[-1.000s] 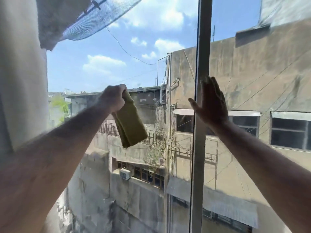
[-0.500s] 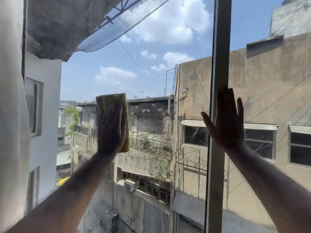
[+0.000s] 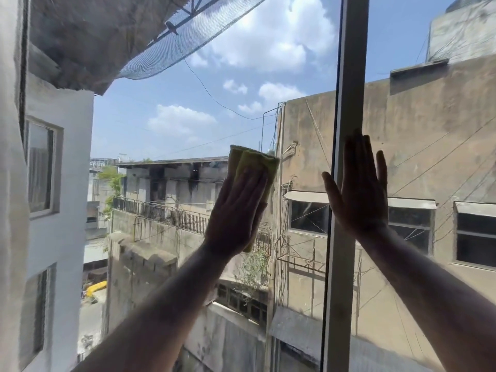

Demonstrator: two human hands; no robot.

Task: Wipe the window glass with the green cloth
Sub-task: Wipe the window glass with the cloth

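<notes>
— Against the window glass (image 3: pixel 166 135), how are the hands posed?

— The left hand (image 3: pixel 236 210) is laid flat with its fingers extended and held together, pressed on the green cloth (image 3: pixel 253 167), which is pinned between palm and pane just left of the vertical window frame (image 3: pixel 346 183). The right hand (image 3: pixel 357 189) is spread open, palm forward, and is set across the frame, with its thumb angled out to the left. Both forearms are raised up from the lower edge of the view.

— What is hidden or hard to make out?

— The lower part of the cloth is covered by the left hand; only its folded upper end and a strip along its right edge are seen. Both hands are backlit, so little detail is shown. Contact between the right palm and the frame cannot be confirmed.

— How is the cloth oriented?

— Its long axis is held near upright, tilted slightly rightward, with the folded end pointing up.
</notes>
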